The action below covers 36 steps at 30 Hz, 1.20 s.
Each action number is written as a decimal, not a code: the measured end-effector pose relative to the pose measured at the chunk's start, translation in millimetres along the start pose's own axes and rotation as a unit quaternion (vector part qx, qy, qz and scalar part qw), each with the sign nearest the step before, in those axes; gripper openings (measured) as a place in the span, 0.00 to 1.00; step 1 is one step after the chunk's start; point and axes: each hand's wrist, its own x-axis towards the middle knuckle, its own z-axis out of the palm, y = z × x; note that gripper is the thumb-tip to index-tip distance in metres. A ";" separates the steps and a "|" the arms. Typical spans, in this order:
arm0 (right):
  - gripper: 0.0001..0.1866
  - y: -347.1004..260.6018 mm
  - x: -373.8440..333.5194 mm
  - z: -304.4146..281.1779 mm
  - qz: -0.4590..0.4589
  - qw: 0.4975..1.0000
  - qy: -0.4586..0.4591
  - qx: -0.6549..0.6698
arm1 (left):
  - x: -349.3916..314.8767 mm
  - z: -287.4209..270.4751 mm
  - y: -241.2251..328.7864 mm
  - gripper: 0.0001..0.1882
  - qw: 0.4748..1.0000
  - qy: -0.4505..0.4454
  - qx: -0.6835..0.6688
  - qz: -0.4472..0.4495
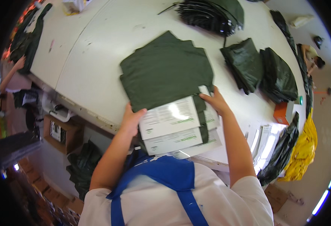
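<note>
A fanned stack of dark green folded sheets (165,71), which look like coated cloth or plastic, lies on the white table in front of me. White printed cards (171,116) overlap along its near end, under what looks like clear wrapping. My left hand (130,119) grips the near left edge, thumb on top of the card and fingers partly hidden at the side. At the near right edge, my right hand (217,101) holds the stack, its thumb on top near a small white tag (203,89) and its other fingers mostly out of sight underneath.
Dark folded bundles (244,64) and a larger black and green pile (210,17) lie on the white table (94,64). An orange box (283,113) and yellow material (302,150) are at the right. At far left, another person's hand (20,63) touches dark material.
</note>
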 end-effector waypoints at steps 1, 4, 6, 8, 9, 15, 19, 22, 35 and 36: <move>0.44 -5.2 11.5 7.5 -0.028 1.000 -0.006 -0.002 | 6.6 1.6 6.9 0.36 0.999 -0.004 0.012 0.029; 0.45 -32.3 47.0 41.7 -0.116 0.992 0.032 -0.040 | 58.6 -26.6 29.9 0.33 0.990 0.053 0.047 0.125; 0.40 -55.2 60.3 54.8 -0.086 0.995 -0.025 0.032 | 93.9 -54.8 65.7 0.30 0.978 0.072 0.132 0.144; 0.35 -58.1 61.8 41.7 -0.213 0.966 0.125 -0.078 | 111.5 -73.0 93.9 0.30 0.981 0.072 0.129 0.123; 0.33 -48.7 66.8 19.9 -0.256 0.923 0.257 -0.130 | 120.8 -89.8 104.0 0.31 0.980 0.069 0.141 0.120; 0.46 56.0 70.9 -212.8 0.100 0.856 0.432 0.264 | 120.7 -62.3 121.4 0.39 0.804 0.277 0.455 0.264; 0.44 46.9 62.9 -229.1 0.176 0.874 0.312 0.327 | 88.9 71.8 124.0 0.42 0.666 0.077 0.517 0.532; 0.42 64.0 62.6 -231.0 0.129 0.898 0.285 0.308 | 114.9 206.1 92.7 0.42 0.692 -0.199 0.449 0.529; 0.35 63.6 71.5 -228.1 0.056 0.877 0.195 0.436 | 210.6 393.2 16.1 0.48 0.807 -0.316 0.496 0.051; 0.35 65.8 64.1 -224.8 0.075 0.886 0.169 0.426 | 205.0 372.9 3.2 0.45 0.807 -0.360 0.468 -0.016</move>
